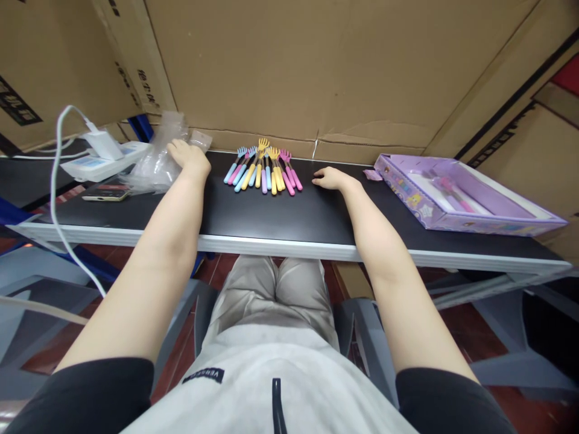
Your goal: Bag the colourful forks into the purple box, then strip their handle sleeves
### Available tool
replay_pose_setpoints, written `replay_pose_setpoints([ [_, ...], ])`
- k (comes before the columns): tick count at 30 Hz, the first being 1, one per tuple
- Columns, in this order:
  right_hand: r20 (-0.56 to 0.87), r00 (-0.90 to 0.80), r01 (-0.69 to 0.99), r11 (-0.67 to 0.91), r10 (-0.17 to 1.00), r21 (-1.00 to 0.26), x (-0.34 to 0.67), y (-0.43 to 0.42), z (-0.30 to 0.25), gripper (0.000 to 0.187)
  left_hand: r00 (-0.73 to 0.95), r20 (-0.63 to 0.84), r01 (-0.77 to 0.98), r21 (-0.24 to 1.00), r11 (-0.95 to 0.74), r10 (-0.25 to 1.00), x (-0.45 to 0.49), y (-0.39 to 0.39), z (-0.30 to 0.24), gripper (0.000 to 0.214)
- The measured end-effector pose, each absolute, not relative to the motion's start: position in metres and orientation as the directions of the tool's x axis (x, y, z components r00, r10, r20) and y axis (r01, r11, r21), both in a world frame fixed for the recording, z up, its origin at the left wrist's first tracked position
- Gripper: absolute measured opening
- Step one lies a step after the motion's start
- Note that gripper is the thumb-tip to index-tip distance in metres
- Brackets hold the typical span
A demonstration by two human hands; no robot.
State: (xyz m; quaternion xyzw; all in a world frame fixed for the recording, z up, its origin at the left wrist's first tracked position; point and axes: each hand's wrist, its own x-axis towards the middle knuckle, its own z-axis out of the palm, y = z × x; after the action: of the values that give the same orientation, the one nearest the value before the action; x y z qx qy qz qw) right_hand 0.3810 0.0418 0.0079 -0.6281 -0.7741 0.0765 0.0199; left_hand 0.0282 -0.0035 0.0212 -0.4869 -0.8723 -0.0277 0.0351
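L hand point(189, 158) lay on plastic bags point(154, 166), couldn't tell if fingers gripped; R hand point(332, 178), fingers loose, nothing held, rested on bench point(271, 220) nr mini back-scratchers point(263, 180), fanned btwn hands.

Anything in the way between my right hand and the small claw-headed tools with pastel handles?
Nothing visible. Only a strip of black tabletop separates the right hand from the nearest pink-handled tool. The clear, crinkled plastic bags under the left hand lie beyond the tools' far side.
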Motion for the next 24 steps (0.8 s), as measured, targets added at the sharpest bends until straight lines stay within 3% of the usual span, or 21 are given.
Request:
replay_pose_setpoints([
  [11, -0.065, -0.208, 0.972, 0.198, 0.976, -0.13, 0.379, 0.037, 0.01, 0.056, -0.493, 0.128, 0.862, -0.067, 0.503, 0.861, 0.018, 0.0, 0.018, 0.075],
  [24, -0.077, -0.206, 0.972, 0.194, 0.976, -0.133, 0.379, 0.037, 0.01, 0.058, -0.472, 0.077, 0.866, -0.144, 0.478, 0.878, 0.001, 0.006, 0.013, 0.07],
])
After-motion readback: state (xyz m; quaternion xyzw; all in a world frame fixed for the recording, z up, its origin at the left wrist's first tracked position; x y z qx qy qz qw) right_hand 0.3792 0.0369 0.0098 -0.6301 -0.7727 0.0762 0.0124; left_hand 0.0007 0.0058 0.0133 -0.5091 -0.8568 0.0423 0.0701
